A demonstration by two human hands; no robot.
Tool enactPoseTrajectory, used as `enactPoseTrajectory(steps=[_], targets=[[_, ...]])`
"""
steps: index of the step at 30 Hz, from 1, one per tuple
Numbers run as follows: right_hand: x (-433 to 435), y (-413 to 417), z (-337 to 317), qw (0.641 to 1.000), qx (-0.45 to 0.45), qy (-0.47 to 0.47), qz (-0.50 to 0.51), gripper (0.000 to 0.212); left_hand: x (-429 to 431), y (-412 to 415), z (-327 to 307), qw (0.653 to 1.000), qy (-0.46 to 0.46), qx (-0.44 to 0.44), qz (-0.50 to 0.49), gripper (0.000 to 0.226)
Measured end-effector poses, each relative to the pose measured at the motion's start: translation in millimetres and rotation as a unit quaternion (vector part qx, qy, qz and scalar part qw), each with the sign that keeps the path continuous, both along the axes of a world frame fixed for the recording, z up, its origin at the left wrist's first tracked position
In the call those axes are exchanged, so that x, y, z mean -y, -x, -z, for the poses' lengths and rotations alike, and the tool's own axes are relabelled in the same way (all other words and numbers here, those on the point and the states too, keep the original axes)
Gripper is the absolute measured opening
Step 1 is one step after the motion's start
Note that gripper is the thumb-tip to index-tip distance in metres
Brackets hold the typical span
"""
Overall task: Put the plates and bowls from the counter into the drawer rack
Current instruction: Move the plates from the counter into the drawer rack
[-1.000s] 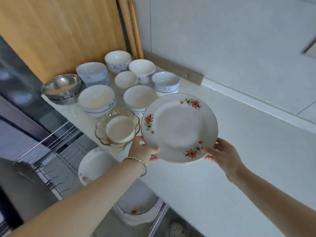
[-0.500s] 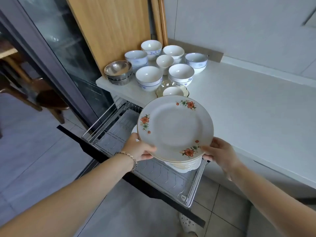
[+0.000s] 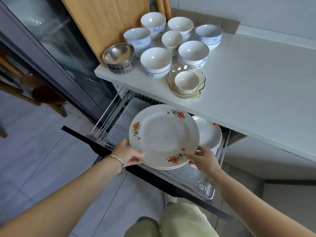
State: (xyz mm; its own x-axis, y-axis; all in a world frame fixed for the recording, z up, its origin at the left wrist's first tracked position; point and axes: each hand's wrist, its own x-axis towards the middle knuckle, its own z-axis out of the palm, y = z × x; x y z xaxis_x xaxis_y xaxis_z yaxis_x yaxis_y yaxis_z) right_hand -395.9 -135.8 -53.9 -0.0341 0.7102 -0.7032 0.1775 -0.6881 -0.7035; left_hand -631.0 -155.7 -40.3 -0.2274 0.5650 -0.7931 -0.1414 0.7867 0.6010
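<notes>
Drawer rack [image 3: 196,177] below, plates [image 3: 164,135] held between left hand [image 3: 127,153] and right hand [image 3: 203,159].

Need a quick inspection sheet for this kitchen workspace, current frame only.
Surface: white counter, with the dishes grouped at its left end.
Job's things: flowered plates held over the open drawer rack; stored plates already in its right side. On the counter are white bowls, stacked steel bowls and a small bowl sitting in a glass dish.
Clutter: wooden board leaning behind the bowls.
Grippers: left hand and right hand each grip the flowered plates' near rim.
Cables: nothing seen.
Surroundings: glass door and wooden stool at left.
</notes>
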Motion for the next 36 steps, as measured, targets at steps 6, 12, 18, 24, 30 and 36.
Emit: enactPoseTrajectory(steps=[6,12,18,24,30,36], targets=[[-31,51,16,0.999,0.026,0.03,0.009,0.026,-24,46,24,0.998,0.042,0.032,-0.022,0.032],[-51,99,44,0.995,0.038,0.066,0.069,0.028,-76,99,56,0.996,0.068,0.031,0.049,0.045],[-54,154,77,0.981,0.05,0.092,0.163,0.028,-131,144,95,0.985,0.118,0.045,0.115,0.057],[-54,174,115,0.958,0.06,0.133,0.248,0.021,-168,149,136,0.968,0.15,0.039,0.195,0.06],[-64,171,172,0.948,0.084,0.152,0.266,0.021,-192,130,194,0.959,0.141,0.02,0.246,0.05],[-85,167,239,0.952,0.103,0.144,0.25,0.025,-218,123,258,0.95,0.133,-0.022,0.28,0.063]])
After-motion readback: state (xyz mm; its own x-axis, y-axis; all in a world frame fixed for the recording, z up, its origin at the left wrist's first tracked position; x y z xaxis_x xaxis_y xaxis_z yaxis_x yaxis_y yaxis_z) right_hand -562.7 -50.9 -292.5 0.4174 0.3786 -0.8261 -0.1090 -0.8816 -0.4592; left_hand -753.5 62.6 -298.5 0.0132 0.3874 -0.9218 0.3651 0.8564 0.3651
